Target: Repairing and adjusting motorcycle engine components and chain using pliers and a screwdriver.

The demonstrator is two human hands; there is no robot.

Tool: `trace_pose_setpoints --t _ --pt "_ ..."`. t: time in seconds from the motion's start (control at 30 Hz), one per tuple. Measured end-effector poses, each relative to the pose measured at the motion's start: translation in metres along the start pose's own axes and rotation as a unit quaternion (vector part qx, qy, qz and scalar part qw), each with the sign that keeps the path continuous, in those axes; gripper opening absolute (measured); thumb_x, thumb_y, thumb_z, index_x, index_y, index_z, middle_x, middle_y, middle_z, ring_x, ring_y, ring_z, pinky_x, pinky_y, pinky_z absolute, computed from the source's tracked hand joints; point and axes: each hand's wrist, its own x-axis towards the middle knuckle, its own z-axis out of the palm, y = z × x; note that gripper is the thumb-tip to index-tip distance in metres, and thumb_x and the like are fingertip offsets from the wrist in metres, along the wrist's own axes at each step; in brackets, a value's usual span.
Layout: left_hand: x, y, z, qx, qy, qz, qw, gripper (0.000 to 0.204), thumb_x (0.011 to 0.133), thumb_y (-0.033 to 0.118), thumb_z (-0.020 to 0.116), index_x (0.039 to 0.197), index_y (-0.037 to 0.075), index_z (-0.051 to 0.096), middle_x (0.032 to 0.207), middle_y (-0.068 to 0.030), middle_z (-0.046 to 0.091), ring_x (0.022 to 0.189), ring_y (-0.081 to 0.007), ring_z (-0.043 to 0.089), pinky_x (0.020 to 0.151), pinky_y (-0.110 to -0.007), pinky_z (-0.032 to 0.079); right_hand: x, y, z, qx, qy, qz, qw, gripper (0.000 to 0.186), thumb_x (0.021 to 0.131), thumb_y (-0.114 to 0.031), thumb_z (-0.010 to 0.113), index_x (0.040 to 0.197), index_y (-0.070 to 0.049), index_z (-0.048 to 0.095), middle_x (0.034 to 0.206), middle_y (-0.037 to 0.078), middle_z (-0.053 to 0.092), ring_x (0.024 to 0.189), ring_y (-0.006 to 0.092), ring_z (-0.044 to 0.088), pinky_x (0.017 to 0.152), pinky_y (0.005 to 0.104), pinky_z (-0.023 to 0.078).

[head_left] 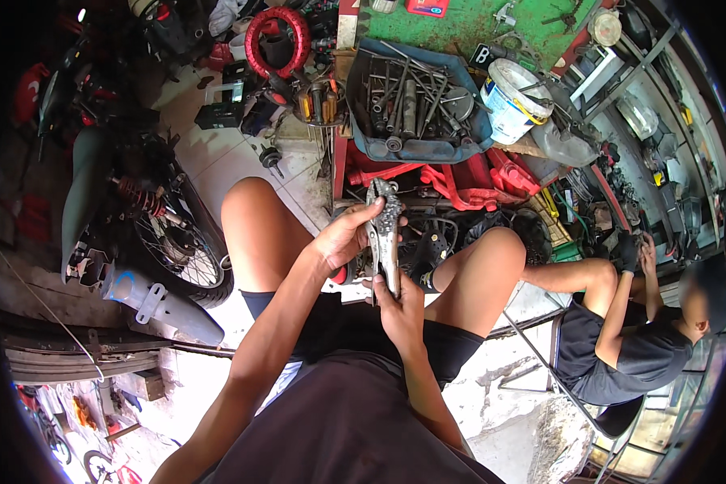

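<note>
Locking pliers (385, 234), handles hidden in right hand (399, 306), left hand (347, 238) covering side

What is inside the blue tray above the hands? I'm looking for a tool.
The blue tray holds a heap of long grey metal rods and tools and a round metal part. Anything beneath the heap is covered.

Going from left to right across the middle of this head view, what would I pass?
Motorcycle rear wheel → left hand → metal part held upright in both hands, with the right hand gripping its lower end → another person's sitting figure in dark clothes.
</note>
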Motion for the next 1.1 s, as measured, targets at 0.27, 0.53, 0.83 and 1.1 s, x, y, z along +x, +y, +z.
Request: trace_pose_setpoints --t 0.27,0.53,0.83,1.1 --pt "0.022 -0.042 -0.035 0.044 0.014 -0.066 0.997 0.047 0.097 0.036 0.050 0.127 0.000 0.048 0.115 -0.0157 0.063 0.101 -0.0207 0.063 0.092 -0.033 0.048 0.032 0.036 -0.024 -0.048 0.068 0.012 0.996 0.020 0.093 -0.017 0.058 0.100 0.002 0.060 0.068 0.005 0.063 0.068 0.0112 0.065 0.057 0.0261 0.048" --pt "0.062 -0.063 -0.021 0.048 -0.040 -0.051 0.997 0.057 0.092 0.032 0.062 0.135 -0.001 0.043 0.114 -0.0112 0.062 0.099 -0.0172 0.062 0.090 -0.031 0.047 0.067 0.017 -0.058 -0.267 0.125 -0.031 0.955 0.017 0.090 -0.017 0.060 0.090 0.000 0.057 0.059 0.016 0.058 0.052 0.0322 0.060 0.047 0.0404 0.044" --pt "0.078 -0.063 -0.019 0.066 0.011 -0.025 0.997 0.034 0.099 0.026 0.049 0.128 0.008 0.049 0.107 -0.0016 0.060 0.090 -0.0091 0.057 0.081 -0.027 0.049 0.082 0.021 -0.050 -0.357 0.130 -0.051 0.924 0.019 0.087 -0.014 0.063 0.098 0.001 0.061 0.068 0.018 0.060 0.058 0.0340 0.060 0.053 0.0406 0.045" --pt "0.064 -0.060 -0.011 0.111 0.011 -0.055 0.992 0.033 0.101 0.027 0.045 0.130 0.015 0.038 0.098 -0.0009 0.057 0.085 -0.0056 0.052 0.069 -0.022 0.047 0.082 0.017 -0.041 -0.246 0.145 0.036 0.958 0.017 0.087 -0.013 0.065 0.091 0.003 0.062 0.063 0.011 0.059 0.051 0.0146 0.053 0.049 0.0307 0.042"
